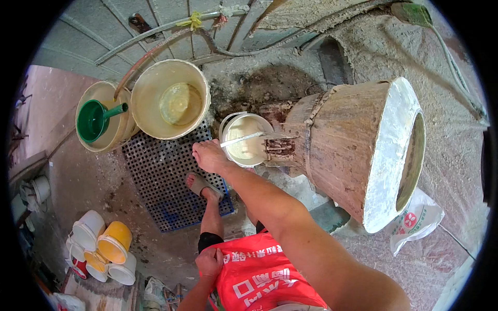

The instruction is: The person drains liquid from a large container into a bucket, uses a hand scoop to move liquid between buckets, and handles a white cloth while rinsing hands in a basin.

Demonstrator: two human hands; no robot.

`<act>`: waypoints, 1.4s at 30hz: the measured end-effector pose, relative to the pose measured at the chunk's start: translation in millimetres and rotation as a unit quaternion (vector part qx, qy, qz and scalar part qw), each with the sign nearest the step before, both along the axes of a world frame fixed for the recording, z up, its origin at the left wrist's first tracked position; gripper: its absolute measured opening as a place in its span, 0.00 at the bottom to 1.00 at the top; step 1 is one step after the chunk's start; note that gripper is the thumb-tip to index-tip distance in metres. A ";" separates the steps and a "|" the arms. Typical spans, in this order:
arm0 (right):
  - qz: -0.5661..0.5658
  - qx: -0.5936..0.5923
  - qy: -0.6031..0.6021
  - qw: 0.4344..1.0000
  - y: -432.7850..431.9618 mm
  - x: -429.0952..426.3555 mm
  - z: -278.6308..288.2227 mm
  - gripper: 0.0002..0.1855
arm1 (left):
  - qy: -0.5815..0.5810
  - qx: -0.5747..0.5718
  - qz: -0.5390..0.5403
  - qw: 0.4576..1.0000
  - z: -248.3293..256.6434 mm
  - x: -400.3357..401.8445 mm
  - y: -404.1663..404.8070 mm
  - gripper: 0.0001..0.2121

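My right hand (210, 155) is closed around one end of a pale stick (244, 138). The stick crosses the mouth of a white plastic bucket (233, 154), and its far end meets the narrow base of a large tapered housing (342, 144). Cream-coloured liquid or residue coats the bucket's inside. Down by my lap, my left hand (210, 261) is curled into a fist against the edge of a red apron (253, 268) with white printing. Whether it pinches the cloth cannot be told.
Two large cream tubs (171, 68) stand by the panelled wall; the left one holds a green dipper (93, 121). A hose (144, 62) hangs into it. My sandalled foot rests on a perforated mat (155, 171). Several white and yellow buckets (114, 241) cluster lower left. A printed sack (418, 221) lies right.
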State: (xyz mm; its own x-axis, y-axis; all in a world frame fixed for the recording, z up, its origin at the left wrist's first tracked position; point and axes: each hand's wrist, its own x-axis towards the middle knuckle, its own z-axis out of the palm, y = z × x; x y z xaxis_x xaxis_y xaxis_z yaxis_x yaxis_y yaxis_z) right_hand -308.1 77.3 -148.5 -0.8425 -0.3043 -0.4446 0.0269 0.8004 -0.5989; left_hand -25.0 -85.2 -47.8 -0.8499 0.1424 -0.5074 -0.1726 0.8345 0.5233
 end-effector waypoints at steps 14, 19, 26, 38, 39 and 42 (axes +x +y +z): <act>-0.005 -0.006 0.009 1.000 -0.2 0.7 0.0 0.07 | 0.005 -0.014 -0.006 1.000 -1.6 1.5 0.4 0.11; -0.005 -0.010 0.014 1.000 -0.4 0.9 -1.1 0.07 | 0.012 -0.010 -0.005 1.000 -5.8 6.2 -1.3 0.12; 0.000 -0.006 -0.004 1.000 0.1 -1.0 2.5 0.07 | 0.010 -0.014 -0.003 1.000 -6.1 6.1 -0.5 0.12; -0.001 -0.004 0.013 1.000 0.3 0.7 0.0 0.07 | 0.005 -0.014 -0.008 1.000 -3.6 3.7 0.9 0.12; -0.002 -0.005 0.015 1.000 0.4 1.0 -0.4 0.07 | 0.008 -0.014 -0.008 1.000 -2.7 2.6 1.5 0.12; -0.006 -0.008 0.022 1.000 0.0 1.4 -0.5 0.07 | 0.011 -0.011 -0.005 1.000 -4.2 3.7 0.7 0.12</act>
State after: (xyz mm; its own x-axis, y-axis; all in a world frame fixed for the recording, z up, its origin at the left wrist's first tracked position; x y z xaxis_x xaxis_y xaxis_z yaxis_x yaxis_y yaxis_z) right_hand -306.6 77.4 -149.1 -0.8649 -0.3008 -0.4019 0.0100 0.7901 -0.6128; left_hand -21.3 -84.5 -52.0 -0.8593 0.1395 -0.4921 -0.1539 0.8470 0.5088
